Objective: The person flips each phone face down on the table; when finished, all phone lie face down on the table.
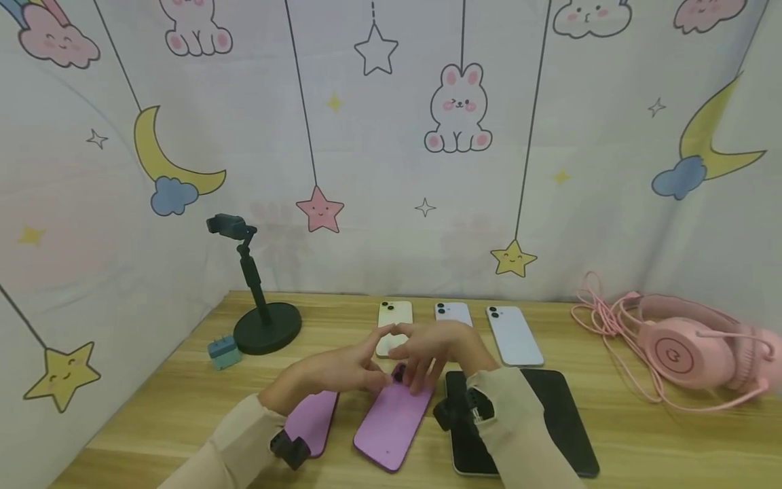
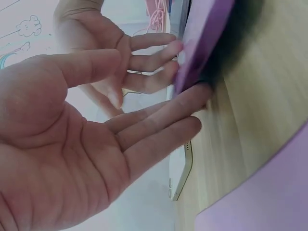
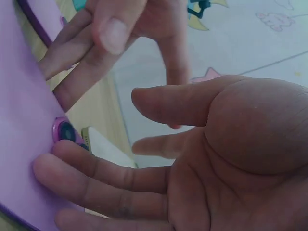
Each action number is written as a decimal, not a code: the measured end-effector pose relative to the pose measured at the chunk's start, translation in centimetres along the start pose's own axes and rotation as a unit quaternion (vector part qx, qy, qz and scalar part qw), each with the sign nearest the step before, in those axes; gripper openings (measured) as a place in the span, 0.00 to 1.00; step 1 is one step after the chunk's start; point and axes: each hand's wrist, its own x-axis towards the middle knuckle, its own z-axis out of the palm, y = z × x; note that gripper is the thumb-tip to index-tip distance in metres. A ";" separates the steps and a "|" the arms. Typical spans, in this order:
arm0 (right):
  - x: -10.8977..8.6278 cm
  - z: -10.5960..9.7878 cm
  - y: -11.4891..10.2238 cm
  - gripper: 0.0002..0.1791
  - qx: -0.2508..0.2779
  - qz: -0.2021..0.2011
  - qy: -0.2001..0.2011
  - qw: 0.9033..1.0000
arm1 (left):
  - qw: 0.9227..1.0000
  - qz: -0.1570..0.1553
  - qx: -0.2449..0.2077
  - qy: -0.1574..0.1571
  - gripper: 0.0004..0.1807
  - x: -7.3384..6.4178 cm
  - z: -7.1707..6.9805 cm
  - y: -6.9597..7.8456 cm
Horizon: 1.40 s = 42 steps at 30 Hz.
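Observation:
A purple phone (image 1: pixel 389 429) lies back up and slanted in the middle of the table, its camera bump (image 3: pixel 65 130) at the far end. Fingertips of my left hand (image 1: pixel 343 367) touch its left edge near that bump, the fingers nearly straight in the left wrist view. From the other side my right hand (image 1: pixel 441 341) rests relaxed fingertips on the phone's back beside the lenses. Neither hand curls round it. Above the phone the two hands come close together at the index fingers. A second purple phone (image 1: pixel 314 424) lies partly hidden under my left forearm.
Behind the hands lie a cream phone (image 1: pixel 391 333), a pale lilac phone (image 1: pixel 453 312) and a pale blue phone (image 1: pixel 515 336). A black tablet (image 1: pixel 559 421) sits under my right forearm. Pink headphones (image 1: pixel 687 353), a black stand (image 1: pixel 269 329) and a blue charger (image 1: pixel 224 352) stand around.

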 end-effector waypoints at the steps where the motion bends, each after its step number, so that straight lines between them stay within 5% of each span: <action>1: 0.1 0.1 0.0 0.40 -0.001 0.002 -0.004 1.000 | 1.000 0.001 -0.008 -0.009 0.46 0.0 0.0 0.0; 6: 0.5 0.3 0.1 0.40 -0.004 0.001 -0.011 1.000 | 1.000 0.005 -0.003 -0.021 0.44 0.1 0.2 0.0; 14: 0.0 -0.4 0.7 0.29 -0.045 0.023 0.010 0.999 | 0.989 0.002 0.146 -0.029 0.50 0.2 1.0 0.2; 20: -1.0 -1.8 1.9 0.29 -0.066 0.034 0.041 0.996 | 0.980 0.020 0.188 -0.055 0.49 0.2 1.2 0.3; 28: -1.8 -2.8 2.4 0.27 -0.067 0.050 0.044 0.996 | 0.970 -0.008 0.230 -0.085 0.48 0.0 1.3 0.4; 37: -2.2 -3.7 3.0 0.27 -0.060 0.035 0.043 0.997 | 0.950 -0.083 0.288 -0.083 0.45 -1.2 0.1 1.2; 42: -3.0 -4.7 4.1 0.26 -0.052 0.028 0.048 0.997 | 0.941 -0.029 0.328 -0.075 0.35 -0.8 0.1 0.9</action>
